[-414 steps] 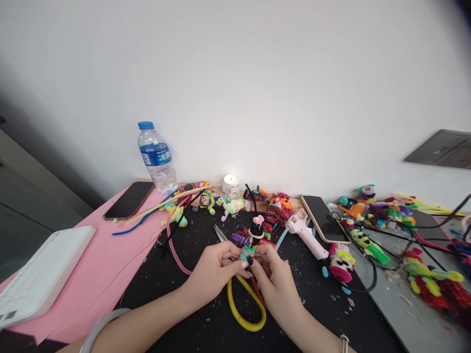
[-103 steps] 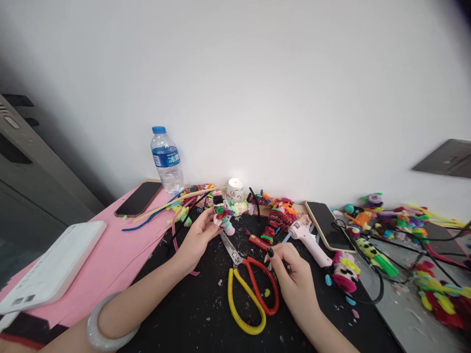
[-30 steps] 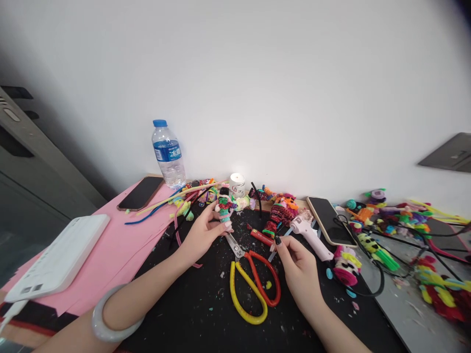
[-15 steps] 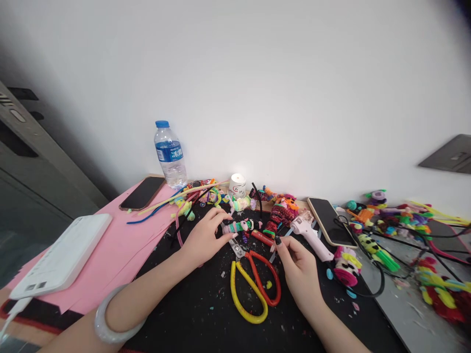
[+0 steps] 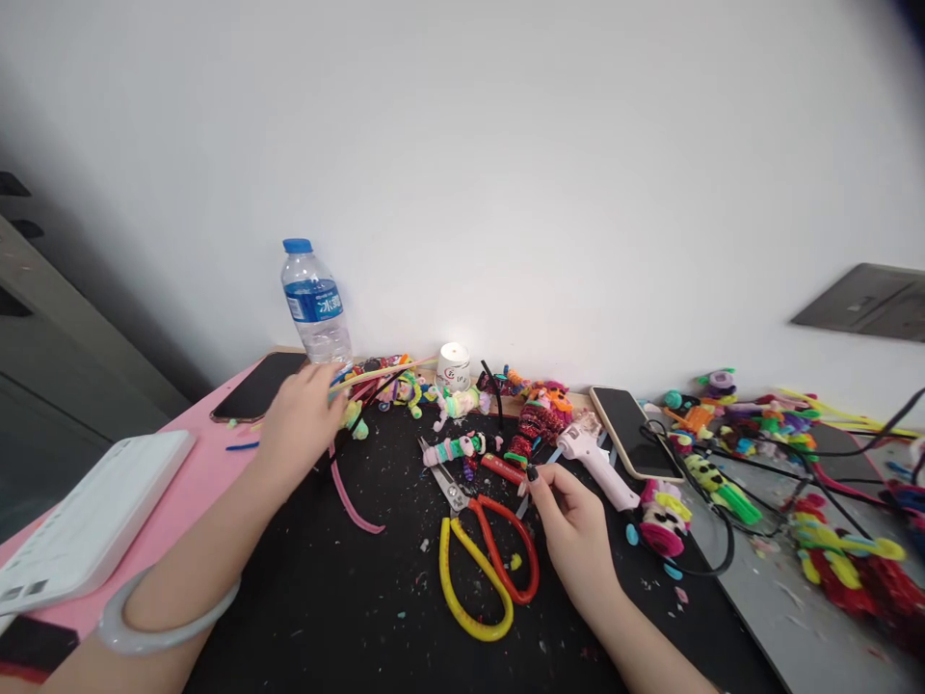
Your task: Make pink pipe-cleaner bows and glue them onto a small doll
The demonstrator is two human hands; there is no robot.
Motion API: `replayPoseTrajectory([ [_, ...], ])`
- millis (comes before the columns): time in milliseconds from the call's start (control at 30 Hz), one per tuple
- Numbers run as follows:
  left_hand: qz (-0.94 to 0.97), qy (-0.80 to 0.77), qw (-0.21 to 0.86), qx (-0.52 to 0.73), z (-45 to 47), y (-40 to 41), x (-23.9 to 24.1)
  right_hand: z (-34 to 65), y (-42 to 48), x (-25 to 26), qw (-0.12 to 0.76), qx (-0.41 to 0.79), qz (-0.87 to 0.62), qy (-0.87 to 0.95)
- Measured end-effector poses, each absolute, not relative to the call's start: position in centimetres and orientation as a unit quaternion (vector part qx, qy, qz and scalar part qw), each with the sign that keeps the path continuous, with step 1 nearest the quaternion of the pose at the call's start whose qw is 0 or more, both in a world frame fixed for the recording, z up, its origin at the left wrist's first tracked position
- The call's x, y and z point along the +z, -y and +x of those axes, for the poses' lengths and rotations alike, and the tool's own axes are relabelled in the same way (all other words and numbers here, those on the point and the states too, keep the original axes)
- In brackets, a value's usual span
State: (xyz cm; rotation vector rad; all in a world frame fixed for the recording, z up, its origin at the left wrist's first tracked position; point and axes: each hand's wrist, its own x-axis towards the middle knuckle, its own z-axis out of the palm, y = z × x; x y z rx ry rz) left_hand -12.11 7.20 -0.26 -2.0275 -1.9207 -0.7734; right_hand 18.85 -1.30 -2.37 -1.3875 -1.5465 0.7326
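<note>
My left hand has its back to me and lies over a bundle of fuzzy pipe cleaners at the back left; its fingertips are hidden. My right hand is closed in a pinch beside a red-handled tool; what lies between thumb and finger is too small to make out. Between the hands, a striped pipe-cleaner figure rests on the black mat by the tips of scissors with one red and one yellow handle. A pink pipe cleaner curves across the mat.
A water bottle and a paper cup stand along the wall. Phones lie left and right. A pale glue gun, cables and several pipe-cleaner figures crowd the right. A white power bank rests on pink sheets.
My left hand has left the striped figure and moved left and back onto the pipe cleaners. My right hand keeps its pinch by the red-handled tool. The view has shifted slightly.
</note>
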Motion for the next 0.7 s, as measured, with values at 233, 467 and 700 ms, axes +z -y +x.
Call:
replayPoseTrajectory([
  [233, -0.697, 0.677, 0.116, -0.206, -15.1, -8.2, -1.2, 18.9, 1.4, -2.4, 0.450, 0.294, -0.563, 0.628],
  [467, -0.701, 0.668, 0.095, -0.230, -14.3, -7.9, -0.7, 18.8, 1.3, -2.3, 0.442, 0.293, -0.568, 0.629],
  [700, -0.679, 0.684, 0.053, -0.261, -13.1, -7.4, -0.2, 18.9, 1.3, -2.3, 0.437, 0.291, -0.570, 0.632],
])
